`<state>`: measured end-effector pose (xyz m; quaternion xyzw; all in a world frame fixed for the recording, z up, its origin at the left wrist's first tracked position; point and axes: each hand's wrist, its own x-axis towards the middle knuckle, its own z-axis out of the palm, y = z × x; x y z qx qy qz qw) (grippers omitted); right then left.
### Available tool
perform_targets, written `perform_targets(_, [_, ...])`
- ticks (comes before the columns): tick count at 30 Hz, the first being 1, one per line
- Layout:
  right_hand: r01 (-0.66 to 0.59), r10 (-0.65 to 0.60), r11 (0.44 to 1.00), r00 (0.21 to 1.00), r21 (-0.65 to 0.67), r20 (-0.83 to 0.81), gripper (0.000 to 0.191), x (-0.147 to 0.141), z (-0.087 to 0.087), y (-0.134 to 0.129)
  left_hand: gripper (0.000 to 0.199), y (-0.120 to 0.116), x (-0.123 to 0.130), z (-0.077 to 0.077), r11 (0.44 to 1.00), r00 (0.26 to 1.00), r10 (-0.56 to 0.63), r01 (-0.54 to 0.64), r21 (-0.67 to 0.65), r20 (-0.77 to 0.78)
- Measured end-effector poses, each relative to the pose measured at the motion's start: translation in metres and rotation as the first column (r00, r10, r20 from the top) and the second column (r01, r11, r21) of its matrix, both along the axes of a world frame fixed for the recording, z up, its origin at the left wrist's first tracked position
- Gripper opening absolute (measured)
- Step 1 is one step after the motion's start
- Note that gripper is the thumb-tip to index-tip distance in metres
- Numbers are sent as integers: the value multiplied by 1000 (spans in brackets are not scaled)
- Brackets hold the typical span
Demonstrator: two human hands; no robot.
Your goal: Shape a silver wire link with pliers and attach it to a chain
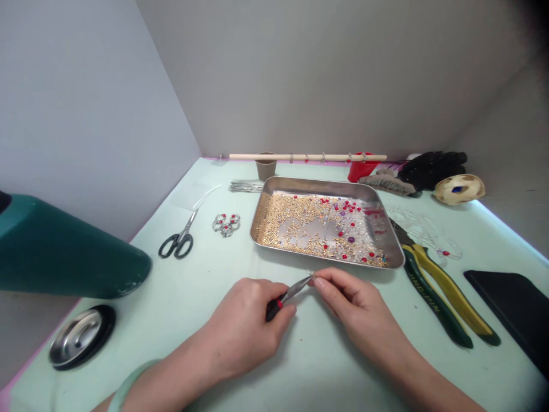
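My left hand [253,320] is closed around small needle-nose pliers [295,289] with dark and red handles. Their tips meet a tiny clear or silvery piece [312,277] that my right hand [354,297] pinches between thumb and fingertips. Just beyond both hands lies a metal tray [328,265] of gold and clear beads, with red and purple ones among them. A beaded wire piece with red beads [226,225] rests left of the tray.
Scissors [182,239], a green bottle [72,252] and a round lid [81,337] are at left. Large green-yellow pliers [446,294] and a black flat object [510,309] lie right. Behind the tray, a wooden rod [266,157] spans two cups.
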<state>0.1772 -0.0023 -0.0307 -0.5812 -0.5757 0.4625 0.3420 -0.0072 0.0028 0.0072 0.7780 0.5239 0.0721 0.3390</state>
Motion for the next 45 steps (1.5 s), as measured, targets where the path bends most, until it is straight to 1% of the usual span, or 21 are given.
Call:
perform_targets(4, [-3, 2, 999, 999, 38, 36, 24, -2, 0, -1, 24, 0, 0, 0, 1000, 1000, 8, -8, -7, -12])
perform_targets(8, [-3, -24, 984, 988, 180, 149, 20, -4, -3, -5, 25, -1, 0, -1, 1000, 999, 13, -13, 3, -30])
perform_targets(11, [-33, -39, 953, 972, 302, 230, 19, -5, -7, -7, 25, -2, 0, -1, 1000, 999, 5, -4, 12, -33])
perform_targets(14, [-84, -60, 905, 946, 418, 320, 20, -6, -10, -9, 24, -3, 1, -1, 999, 999, 12, -11, 38, -34])
perform_targets(16, [-92, -70, 894, 938, 439, 339, 20, -7, -10, -9, 24, -3, 2, 0, 998, 999, 25, -24, 51, -32])
perform_targets(18, [-56, -63, 924, 954, 378, 294, 20, -7, -7, -8, 24, -2, 2, 1, 1000, 999, 24, -24, 18, -22])
perform_targets(21, [-4, -27, 983, 986, 181, 167, 22, -4, -2, -4, 26, 2, 1, 3, 997, 1000, 5, -4, -76, 14])
perform_targets(22, [-5, -13, 991, 991, 130, 134, 23, -3, 0, -2, 26, 4, 1, 4, 996, 1000, 2, 0, -92, 25])
perform_targets(24, [-24, 17, 997, 995, 75, 95, 24, 0, 2, 0, 26, 6, 1, 4, 995, 999, -1, 5, -95, 38])
perform_targets(27, [-65, 62, 997, 996, 46, 65, 25, 5, 2, 3, 24, 7, 0, 3, 996, 999, -14, 18, -86, 51])
perform_targets(30, [-83, 82, 996, 996, 29, 30, 25, 7, 1, 4, 24, 7, -2, 0, 995, 997, -16, 23, -96, 76])
perform_targets(35, [-95, 93, 995, 993, -24, -71, 25, 9, 1, 5, 22, 10, -8, 0, 976, 986, 7, 30, -216, 167])
perform_targets(37, [-106, 102, 994, 988, -32, -113, 25, 9, 2, 4, 22, 11, -10, 1, 969, 979, 8, 43, -244, 204])
perform_targets(42, [-165, 158, 986, 978, -36, -136, 22, 5, 6, 1, 24, 12, -10, 1, 967, 973, 14, 46, -251, 230])
perform_targets(45, [-145, 139, 989, 981, -32, -136, 22, 4, 5, -1, 25, 12, -9, 0, 970, 974, 8, 48, -238, 227])
